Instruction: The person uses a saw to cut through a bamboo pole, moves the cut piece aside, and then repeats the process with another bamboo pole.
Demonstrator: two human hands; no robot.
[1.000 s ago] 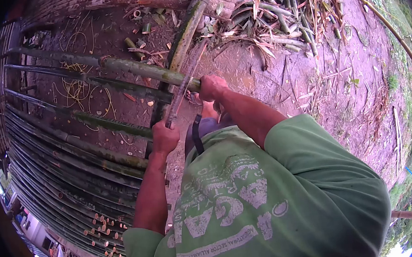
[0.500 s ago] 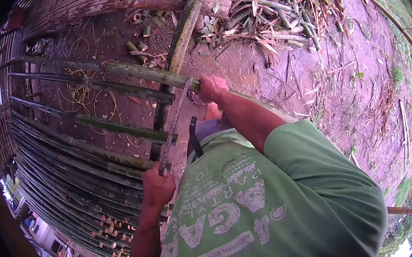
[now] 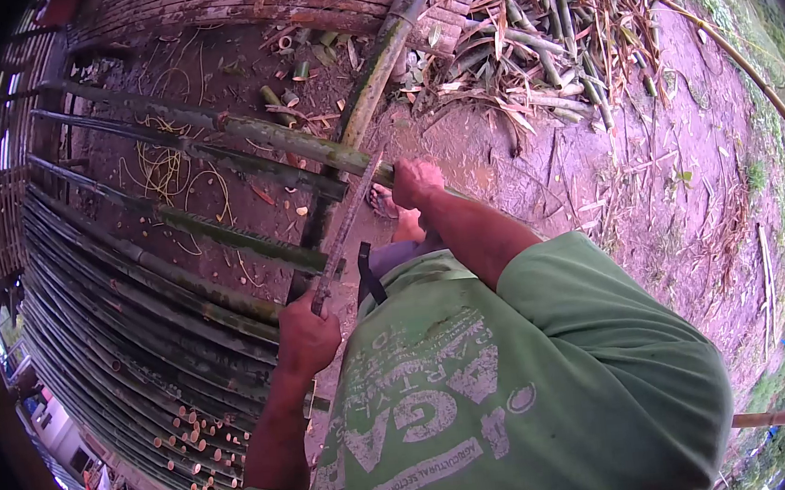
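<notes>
My left hand (image 3: pixel 309 336) is closed round the lower end of a long, narrow, dark blade (image 3: pixel 345 228), whose teeth, if any, I cannot make out. The blade slants up to the right, its far end against a green bamboo pole (image 3: pixel 293 141) near the pole's cut end. On that end, just right of the blade, my right hand (image 3: pixel 418 182) is closed. Two shorter-reaching poles (image 3: pixel 241 238) lie below it, across a dark support beam.
Many bamboo poles (image 3: pixel 143 307) lie in a row at the left. A thick slanted pole (image 3: pixel 383 52) stands beyond my hands. Cut bamboo and dry leaves (image 3: pixel 543 41) are heaped at the top right on muddy ground. Yellow cord (image 3: pixel 163 168) lies between the poles.
The view has shifted slightly. The blade has moved a little along the pole's surface, with my left hand slightly nearer to the pole. My right hand keeps its hold on the pole's end.
</notes>
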